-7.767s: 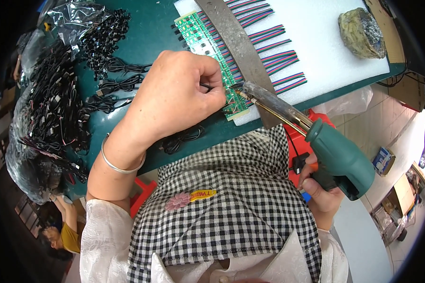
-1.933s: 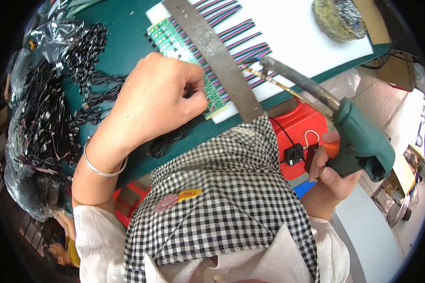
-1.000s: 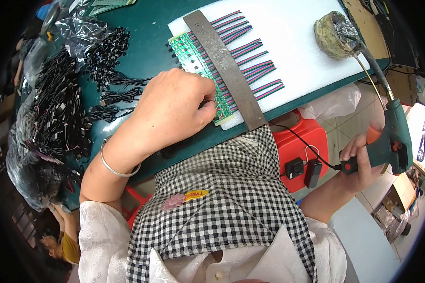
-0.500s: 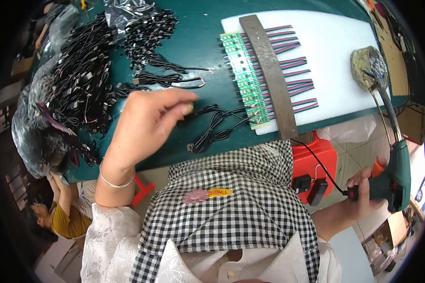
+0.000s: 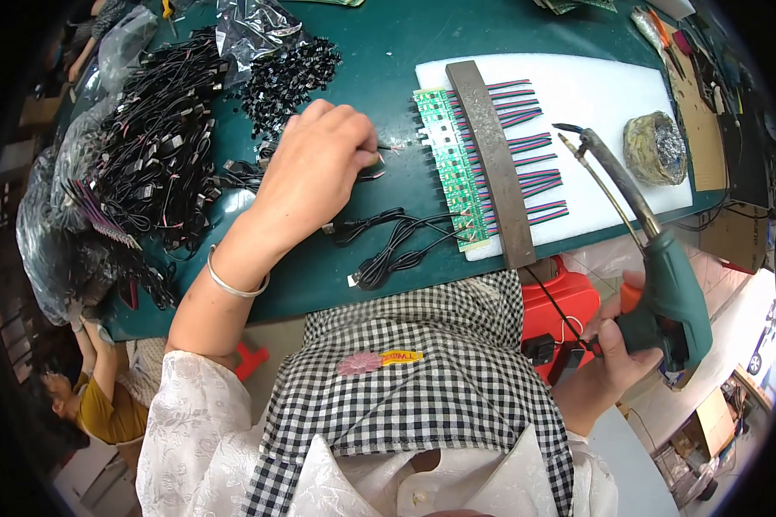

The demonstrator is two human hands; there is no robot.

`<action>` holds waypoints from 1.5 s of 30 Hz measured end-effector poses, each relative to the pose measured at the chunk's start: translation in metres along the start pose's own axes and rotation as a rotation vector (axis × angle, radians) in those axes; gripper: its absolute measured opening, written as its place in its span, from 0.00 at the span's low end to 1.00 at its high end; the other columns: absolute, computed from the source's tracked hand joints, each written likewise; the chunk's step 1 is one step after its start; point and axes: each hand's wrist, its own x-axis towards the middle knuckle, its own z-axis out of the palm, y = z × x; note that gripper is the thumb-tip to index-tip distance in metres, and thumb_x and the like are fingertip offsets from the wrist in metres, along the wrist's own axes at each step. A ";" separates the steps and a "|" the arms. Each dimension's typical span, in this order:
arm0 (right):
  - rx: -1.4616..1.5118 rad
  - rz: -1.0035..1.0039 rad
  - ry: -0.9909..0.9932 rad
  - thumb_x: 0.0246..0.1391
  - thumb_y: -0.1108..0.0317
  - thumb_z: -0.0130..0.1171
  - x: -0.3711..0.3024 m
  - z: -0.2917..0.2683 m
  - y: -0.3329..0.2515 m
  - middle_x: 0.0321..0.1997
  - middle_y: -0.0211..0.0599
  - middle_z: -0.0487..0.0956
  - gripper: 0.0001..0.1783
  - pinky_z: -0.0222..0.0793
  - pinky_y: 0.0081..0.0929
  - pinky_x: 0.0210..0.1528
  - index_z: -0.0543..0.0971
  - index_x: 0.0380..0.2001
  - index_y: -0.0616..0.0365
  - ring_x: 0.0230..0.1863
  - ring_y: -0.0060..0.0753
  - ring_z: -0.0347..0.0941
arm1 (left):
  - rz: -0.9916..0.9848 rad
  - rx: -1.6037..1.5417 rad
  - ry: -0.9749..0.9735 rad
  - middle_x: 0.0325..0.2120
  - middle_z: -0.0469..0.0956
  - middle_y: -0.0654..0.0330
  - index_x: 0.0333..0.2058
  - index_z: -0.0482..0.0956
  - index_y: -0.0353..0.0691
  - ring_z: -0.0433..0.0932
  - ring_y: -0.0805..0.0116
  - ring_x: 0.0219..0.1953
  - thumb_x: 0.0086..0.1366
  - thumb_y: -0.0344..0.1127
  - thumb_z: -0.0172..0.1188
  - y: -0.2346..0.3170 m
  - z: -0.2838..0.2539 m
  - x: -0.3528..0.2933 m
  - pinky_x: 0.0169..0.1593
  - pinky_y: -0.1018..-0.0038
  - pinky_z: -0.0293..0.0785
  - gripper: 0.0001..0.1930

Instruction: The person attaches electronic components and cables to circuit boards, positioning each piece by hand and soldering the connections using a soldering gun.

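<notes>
My left hand (image 5: pixel 323 151) is over the black cables (image 5: pixel 375 175) left of the circuit boards, fingers curled and pressed together beside their stripped ends. What is between them, if anything, is hidden. A green soldering gun (image 5: pixel 677 293) is gripped in my right hand (image 5: pixel 625 353) by its handle. Its dark tip and thin solder-feed tube point over the white foam sheet (image 5: pixel 612 95). A row of green circuit boards (image 5: pixel 448 155) lies along the foam's left edge, with striped wires (image 5: pixel 539 181) under a dark metal bar (image 5: pixel 491 155). Two black cables (image 5: pixel 397 246) reach the boards' near end.
A large heap of black cables (image 5: pixel 159 146) lies at the left, beside a pile of small black parts (image 5: pixel 289 82). A round, foil-lined tub (image 5: pixel 655 148) stands on the foam's right side. Below the table edge is a red stool (image 5: pixel 565 297). Another person (image 5: pixel 116 401) sits at lower left.
My left hand has moved forward and right onto the cables. My right hand has brought the soldering gun leftward, its tip leaving the round tub for the space above the foam.
</notes>
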 end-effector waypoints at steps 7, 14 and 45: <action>0.170 0.006 0.029 0.40 0.75 0.59 0.016 0.021 0.005 0.21 0.42 0.71 0.30 0.63 0.18 0.15 0.62 0.48 0.76 0.14 0.25 0.66 | -0.021 -0.396 0.260 0.20 0.74 0.58 0.29 0.73 0.33 0.72 0.70 0.20 0.56 0.22 0.54 0.026 -0.022 0.012 0.25 0.79 0.67 0.02; 0.274 0.045 -0.084 0.38 0.82 0.62 0.039 0.070 0.000 0.33 0.48 0.77 0.33 0.72 0.19 0.30 0.63 0.50 0.70 0.30 0.27 0.74 | -0.059 -0.795 -0.046 0.19 0.76 0.61 0.28 0.76 0.33 0.75 0.76 0.21 0.56 0.25 0.57 0.074 -0.025 0.012 0.26 0.82 0.69 0.02; 0.240 0.051 -0.043 0.42 0.84 0.58 0.049 0.079 0.000 0.26 0.43 0.75 0.28 0.71 0.17 0.27 0.62 0.49 0.71 0.27 0.28 0.74 | 0.091 -0.598 0.111 0.19 0.74 0.60 0.28 0.75 0.37 0.74 0.70 0.17 0.47 0.22 0.61 0.098 0.009 0.014 0.20 0.78 0.68 0.08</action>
